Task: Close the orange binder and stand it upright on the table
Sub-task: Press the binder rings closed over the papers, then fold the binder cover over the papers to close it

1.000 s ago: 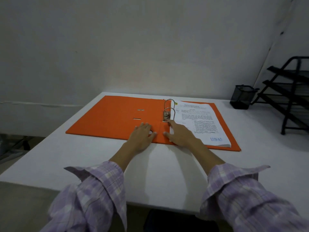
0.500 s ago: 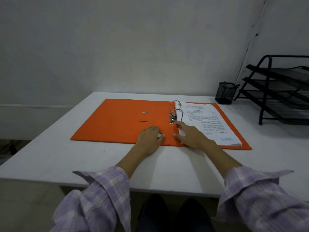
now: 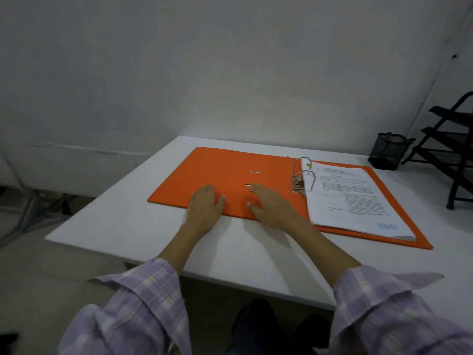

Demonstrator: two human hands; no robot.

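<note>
**Binder still lying open; closing has not begun**

The orange binder (image 3: 225, 175) lies wide open and flat on the white bench (image 3: 128, 226), near its front edge and slightly toward the right. Nothing of the task looks done yet: the cover must be folded over, then the binder lifted to stand upright.

Both hands rest palm-down with fingers spread flat on the empty left cover, gripping nothing. The left hand (image 3: 204, 204) sits at the cover's near edge; the right hand (image 3: 271, 206) lies just beside it, nearer the spine.

The binder is bright orange inside, with two metal rings (image 3: 303, 172) and a lever clasp at the spine. A stack of printed white pages (image 3: 350, 198) sits threaded on the rings, covering the right half.
</note>
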